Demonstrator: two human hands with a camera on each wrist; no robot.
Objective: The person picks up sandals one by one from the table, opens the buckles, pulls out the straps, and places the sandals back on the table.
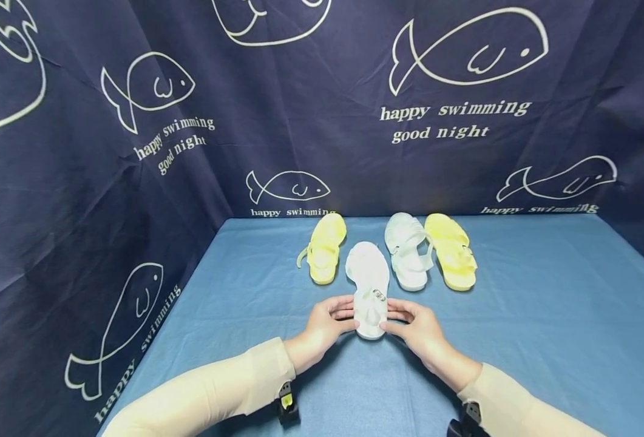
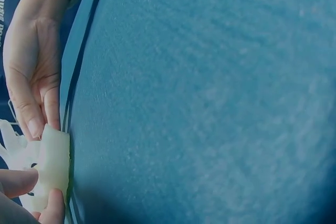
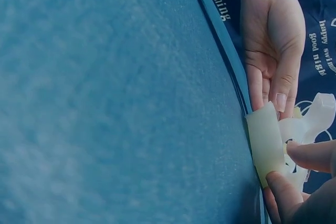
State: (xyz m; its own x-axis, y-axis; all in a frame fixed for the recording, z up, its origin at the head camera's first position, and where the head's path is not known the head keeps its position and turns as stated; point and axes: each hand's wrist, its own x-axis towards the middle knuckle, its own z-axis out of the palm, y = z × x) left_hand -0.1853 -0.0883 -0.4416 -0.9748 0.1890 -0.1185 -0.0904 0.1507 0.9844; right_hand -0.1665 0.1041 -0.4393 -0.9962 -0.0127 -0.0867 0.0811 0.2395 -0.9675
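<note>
A white sandal lies in the middle of the blue-covered table, its toe end pointing away and its heel toward me. My left hand pinches the left side of the heel with thumb and fingers. On the opposite side, my right hand pinches it the same way. Both wrist views show the thick heel of the sandal close over the table, thumbs and fingertips at its sides. A small dark-and-silver buckle sits on the strap.
Behind the held sandal, a yellow sandal with a loose strap lies to the left. A pale white sandal and another yellow sandal lie side by side to the right. A dark blue fish-print curtain hangs behind the table.
</note>
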